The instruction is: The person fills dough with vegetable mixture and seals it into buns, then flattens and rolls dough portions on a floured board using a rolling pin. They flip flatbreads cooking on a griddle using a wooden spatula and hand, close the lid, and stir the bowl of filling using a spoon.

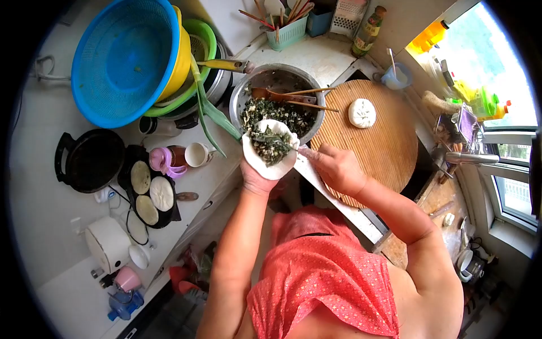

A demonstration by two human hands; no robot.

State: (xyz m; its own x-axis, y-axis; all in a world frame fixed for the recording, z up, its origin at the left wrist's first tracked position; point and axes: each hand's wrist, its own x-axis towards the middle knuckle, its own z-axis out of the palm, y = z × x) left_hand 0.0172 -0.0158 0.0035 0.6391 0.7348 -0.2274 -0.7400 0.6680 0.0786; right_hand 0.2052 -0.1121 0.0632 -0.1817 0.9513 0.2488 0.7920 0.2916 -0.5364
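My left hand is cupped under a round dough wrapper, which carries a heap of chopped green filling. My right hand pinches the thin handle of what looks like a spoon; its tip meets the filling and is hard to make out. Just beyond the wrapper stands a steel mixing bowl of the same filling, partly hidden by the wrapper. A wooden spoon and chopsticks rest in it. One closed, pleated bun sits on the round wooden board to the right.
Blue and green basins crowd the back left, with green onion leaves hanging toward the bowl. A griddle with several flat cakes, a black pan and a cup line the left counter. A bottle stands behind the board.
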